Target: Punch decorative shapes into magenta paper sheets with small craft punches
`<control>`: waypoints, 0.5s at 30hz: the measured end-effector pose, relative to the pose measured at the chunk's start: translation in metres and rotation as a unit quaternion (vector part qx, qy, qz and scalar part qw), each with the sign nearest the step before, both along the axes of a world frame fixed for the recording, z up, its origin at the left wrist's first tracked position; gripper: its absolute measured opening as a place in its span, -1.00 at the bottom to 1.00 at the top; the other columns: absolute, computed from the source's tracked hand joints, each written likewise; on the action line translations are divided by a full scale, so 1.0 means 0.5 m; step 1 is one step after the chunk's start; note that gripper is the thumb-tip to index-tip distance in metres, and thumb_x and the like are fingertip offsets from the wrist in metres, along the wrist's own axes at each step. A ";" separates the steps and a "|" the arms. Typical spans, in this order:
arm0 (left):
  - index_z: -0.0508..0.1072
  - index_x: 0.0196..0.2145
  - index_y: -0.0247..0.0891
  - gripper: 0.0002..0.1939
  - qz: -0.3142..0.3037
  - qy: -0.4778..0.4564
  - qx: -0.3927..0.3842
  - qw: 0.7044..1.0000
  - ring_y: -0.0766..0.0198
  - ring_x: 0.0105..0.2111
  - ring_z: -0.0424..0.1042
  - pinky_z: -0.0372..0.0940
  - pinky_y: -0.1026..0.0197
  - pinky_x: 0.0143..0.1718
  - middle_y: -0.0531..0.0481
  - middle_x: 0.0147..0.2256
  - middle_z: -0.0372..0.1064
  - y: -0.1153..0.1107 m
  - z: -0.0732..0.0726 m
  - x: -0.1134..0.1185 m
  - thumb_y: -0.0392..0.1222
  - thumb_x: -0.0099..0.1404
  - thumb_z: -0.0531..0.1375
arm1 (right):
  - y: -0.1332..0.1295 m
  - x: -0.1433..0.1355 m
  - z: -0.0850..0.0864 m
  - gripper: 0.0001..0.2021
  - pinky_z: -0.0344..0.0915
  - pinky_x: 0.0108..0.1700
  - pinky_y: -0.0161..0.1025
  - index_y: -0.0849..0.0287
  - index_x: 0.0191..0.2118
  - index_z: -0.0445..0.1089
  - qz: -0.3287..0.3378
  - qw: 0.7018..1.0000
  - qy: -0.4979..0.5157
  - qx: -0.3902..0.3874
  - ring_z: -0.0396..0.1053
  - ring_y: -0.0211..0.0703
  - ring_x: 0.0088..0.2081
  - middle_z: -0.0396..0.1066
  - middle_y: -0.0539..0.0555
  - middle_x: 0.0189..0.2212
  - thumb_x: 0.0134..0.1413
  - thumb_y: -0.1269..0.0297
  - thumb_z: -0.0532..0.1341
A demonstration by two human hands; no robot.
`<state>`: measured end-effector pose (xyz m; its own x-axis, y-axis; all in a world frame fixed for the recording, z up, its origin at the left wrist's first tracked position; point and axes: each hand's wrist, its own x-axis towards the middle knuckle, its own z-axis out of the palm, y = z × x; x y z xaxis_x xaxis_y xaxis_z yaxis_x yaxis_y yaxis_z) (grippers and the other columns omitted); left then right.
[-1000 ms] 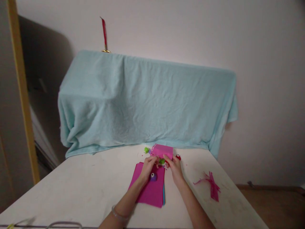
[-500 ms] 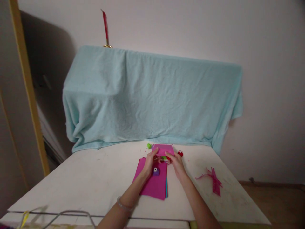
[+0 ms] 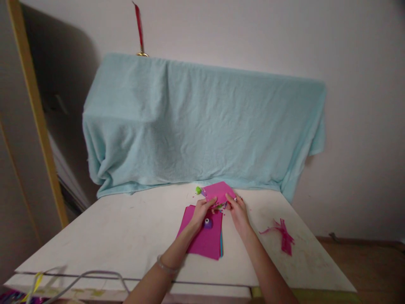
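Between my two hands is a small pink sheet of paper (image 3: 221, 191), raised and tilted above the far part of the table. My left hand (image 3: 201, 212) grips its left lower edge, thumb on top. My right hand (image 3: 238, 211) is closed on its right edge. Below the left wrist, a purple paper punch (image 3: 208, 223) sits on a stack of magenta paper (image 3: 202, 242), with blue and red edges showing. A green punch (image 3: 198, 190) stands just left of the held sheet. Small green and coloured bits (image 3: 220, 207) lie between the hands, partly hidden.
Cut pink paper strips (image 3: 286, 240) lie at the right of the white table (image 3: 126, 228). A light blue cloth (image 3: 202, 126) hangs behind the table. A grey cable (image 3: 91, 274) loops over the near left edge.
The pink sheet has turned and tilted, its far edge now higher. Both hands have shifted with it. The red punch right of the sheet is now mostly hidden by my right hand.
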<state>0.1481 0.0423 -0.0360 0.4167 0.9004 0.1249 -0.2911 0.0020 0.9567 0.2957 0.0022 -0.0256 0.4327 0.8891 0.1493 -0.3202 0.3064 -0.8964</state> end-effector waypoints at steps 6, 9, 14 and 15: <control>0.46 -0.56 -0.35 -0.55 -0.013 0.055 0.016 0.998 0.32 -0.57 0.27 0.13 0.28 -0.47 -0.05 -0.59 0.35 0.000 -0.005 0.003 0.16 0.10 0.26 | 0.005 0.004 0.001 -0.76 0.08 -0.55 -0.35 0.15 -0.34 0.44 -0.006 0.999 0.040 0.023 0.11 -0.40 -0.59 0.36 -0.05 -0.50 -0.15 0.19 0.42; 0.47 -0.55 -0.35 -0.56 -0.020 0.087 0.023 0.996 0.33 -0.59 0.25 0.09 0.29 -0.51 -0.05 -0.59 0.35 -0.003 -0.004 0.005 0.16 0.09 0.27 | 0.005 0.005 0.004 -0.74 0.08 -0.55 -0.34 0.13 -0.34 0.43 -0.018 0.999 0.041 0.024 0.14 -0.39 -0.59 0.36 -0.06 -0.50 -0.16 0.18 0.42; 0.45 -0.60 -0.33 -0.55 -0.025 0.089 0.038 0.995 0.32 -0.62 0.24 0.08 0.28 -0.52 -0.05 -0.62 0.34 -0.008 0.001 0.008 0.17 0.08 0.26 | 0.002 0.004 0.008 -0.74 0.09 -0.54 -0.32 0.13 -0.32 0.41 -0.021 0.999 0.027 0.024 0.18 -0.35 -0.58 0.39 -0.04 -0.46 -0.13 0.14 0.40; 0.44 -0.61 -0.33 -0.54 -0.025 0.088 0.039 0.995 0.32 -0.62 0.24 0.09 0.28 -0.52 -0.05 -0.62 0.34 -0.009 0.002 0.008 0.18 0.07 0.26 | 0.001 0.004 0.009 -0.73 0.09 -0.55 -0.32 0.13 -0.32 0.41 -0.020 0.999 0.025 0.022 0.18 -0.35 -0.57 0.39 -0.04 -0.46 -0.13 0.13 0.40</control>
<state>0.1519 0.0379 -0.0347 0.4821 0.8686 0.1145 -0.1209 -0.0635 0.9906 0.2976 0.0027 -0.0210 0.4764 0.8637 0.1646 -0.3509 0.3584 -0.8651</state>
